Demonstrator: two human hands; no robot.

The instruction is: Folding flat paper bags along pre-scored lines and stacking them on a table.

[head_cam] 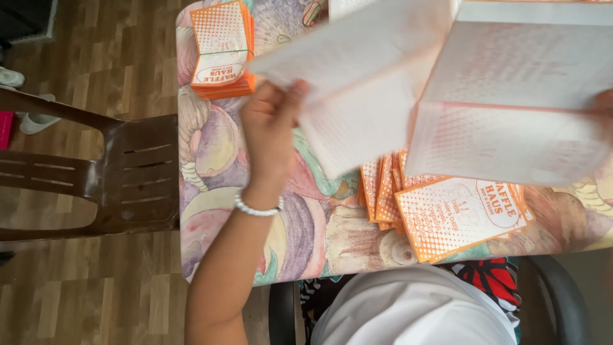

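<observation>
White paper bag [511, 96] closest, left hand [271, 128] pinching its flap; right hand [603, 105] grip: cannot tell. Orange bags [453, 214] at table [217, 153] near edge.

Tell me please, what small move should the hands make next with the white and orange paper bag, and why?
Probably finish spreading the paper bag open. The left hand holds one flap raised and the right hand grips the far edge, so the bag hangs half unfolded above the flat orange stack on the table. Its motion blur hides the exact grip.
</observation>
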